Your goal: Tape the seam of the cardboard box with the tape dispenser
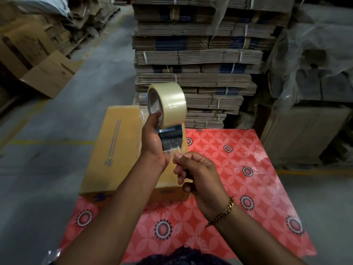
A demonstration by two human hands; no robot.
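Observation:
A closed yellow-brown cardboard box (116,150) lies on a red patterned mat, with clear tape showing on its far edge. Above the box my left hand (152,142) grips a blue and black tape dispenser (170,136) that carries a big roll of clear tape (170,102). My right hand (194,173), with a gold bracelet at the wrist, pinches the loose end of the clear tape (176,153) just below the dispenser's blade. My arms hide the box's middle and its seam.
The red floral mat (238,178) covers the floor under the box. A tall stack of bundled flat cartons (194,60) stands right behind it. Plastic-wrapped goods (315,73) are at the right, loose cartons (47,73) at the left, with grey concrete floor (47,159) between.

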